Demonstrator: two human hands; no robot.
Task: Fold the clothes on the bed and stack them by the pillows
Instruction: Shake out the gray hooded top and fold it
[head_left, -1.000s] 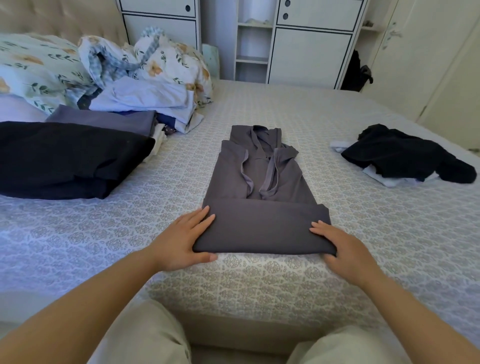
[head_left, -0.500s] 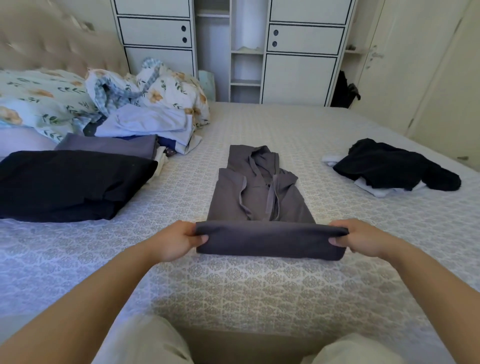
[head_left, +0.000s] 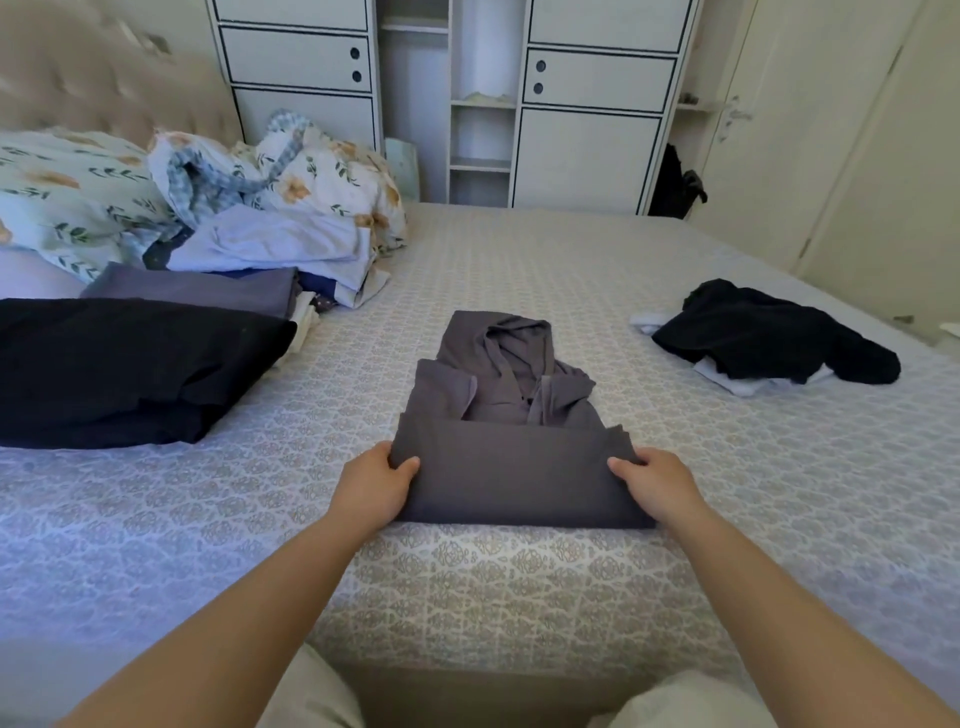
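One head-worn wide-angle view, forward and down over the bed (head_left: 519, 597) (hands close below).

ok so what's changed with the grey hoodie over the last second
Both hands, left hand and right hand, took hold of the grey hoodie at its near folded edge and carried that fold farther up over the body, covering the drawstrings. The black pile and folded stacks stayed put.

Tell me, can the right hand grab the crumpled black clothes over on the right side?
Probably not yet: the right hand grips the folded grey hoodie, and the crumpled black clothes lie well off across open bed.
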